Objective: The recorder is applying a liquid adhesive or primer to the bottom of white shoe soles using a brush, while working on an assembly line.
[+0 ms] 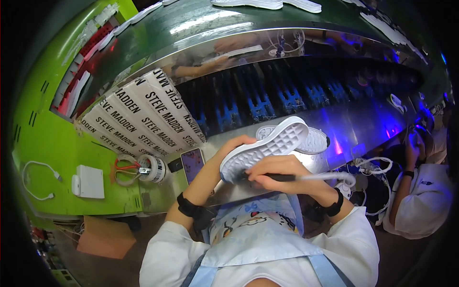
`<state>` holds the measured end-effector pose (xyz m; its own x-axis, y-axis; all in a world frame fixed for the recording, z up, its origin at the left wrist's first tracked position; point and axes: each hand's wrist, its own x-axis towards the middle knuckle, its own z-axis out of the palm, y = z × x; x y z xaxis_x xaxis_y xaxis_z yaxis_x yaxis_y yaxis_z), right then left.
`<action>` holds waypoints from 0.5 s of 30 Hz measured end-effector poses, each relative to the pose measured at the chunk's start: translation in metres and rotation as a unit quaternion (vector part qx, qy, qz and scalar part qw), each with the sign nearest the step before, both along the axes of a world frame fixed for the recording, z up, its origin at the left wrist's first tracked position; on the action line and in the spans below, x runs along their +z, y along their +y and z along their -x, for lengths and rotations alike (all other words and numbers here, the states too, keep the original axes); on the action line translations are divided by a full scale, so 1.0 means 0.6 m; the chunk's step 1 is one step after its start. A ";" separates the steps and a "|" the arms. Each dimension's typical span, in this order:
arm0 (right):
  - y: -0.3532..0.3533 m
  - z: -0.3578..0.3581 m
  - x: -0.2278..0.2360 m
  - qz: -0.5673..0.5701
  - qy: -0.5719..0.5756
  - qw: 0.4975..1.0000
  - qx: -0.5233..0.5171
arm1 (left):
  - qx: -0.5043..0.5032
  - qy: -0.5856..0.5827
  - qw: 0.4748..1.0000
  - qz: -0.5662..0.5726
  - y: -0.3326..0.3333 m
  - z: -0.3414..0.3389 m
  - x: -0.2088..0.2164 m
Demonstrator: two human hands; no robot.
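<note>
A white shoe sole [267,146] is tilted up with its inner grid of hollows toward me. My left hand [234,146] is closed on its left edge. In my right hand [279,167] is a slim dark-handled tool [281,177], with a thick pale hose or cord running from its back end to the right. The tool's front end is at the lower part of the sole; its tip is too hidden to make out. Behind the held sole, more white soles [313,142] lie on the metal bench [356,129].
Left are a printed box [143,112], phone [192,165], tape roll [155,168], red-handled scissors [125,167] and white case [91,182]. Soles [253,4] lie on the green surface [191,28] beyond. A co-worker [423,201] sits right, near coiled hoses [377,167].
</note>
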<state>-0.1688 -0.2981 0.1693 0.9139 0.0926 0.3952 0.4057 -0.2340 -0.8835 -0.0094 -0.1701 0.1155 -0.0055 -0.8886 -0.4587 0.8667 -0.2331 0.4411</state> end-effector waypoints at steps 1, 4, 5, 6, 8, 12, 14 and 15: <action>0.003 0.000 -0.003 0.029 -0.001 1.000 0.007 | -0.032 -0.002 0.999 -0.013 -0.012 0.003 0.023; -0.020 0.014 -0.019 0.125 0.057 0.989 0.048 | -0.031 -0.134 0.983 -0.123 -0.017 0.006 0.031; -0.034 0.023 -0.023 0.097 0.096 0.990 0.044 | 0.077 -0.289 0.953 -0.055 0.002 0.061 0.119; -0.032 0.018 -0.010 0.044 0.058 0.997 0.012 | 0.080 -0.287 0.953 -0.055 0.005 0.060 0.122; -0.035 0.020 -0.017 0.069 -0.004 0.998 0.004 | 0.031 -0.214 0.974 -0.066 0.005 0.050 0.126; -0.119 0.064 -0.044 0.113 0.200 0.967 -0.115 | -0.081 -0.345 0.926 -0.128 0.009 0.004 0.054; -0.079 0.035 0.006 0.032 -0.014 0.981 -0.189 | 0.043 -0.184 0.982 -0.006 0.030 0.002 0.062; -0.060 0.029 0.030 0.077 -0.041 0.986 -0.145 | 0.103 -0.206 0.973 0.015 0.027 -0.008 0.076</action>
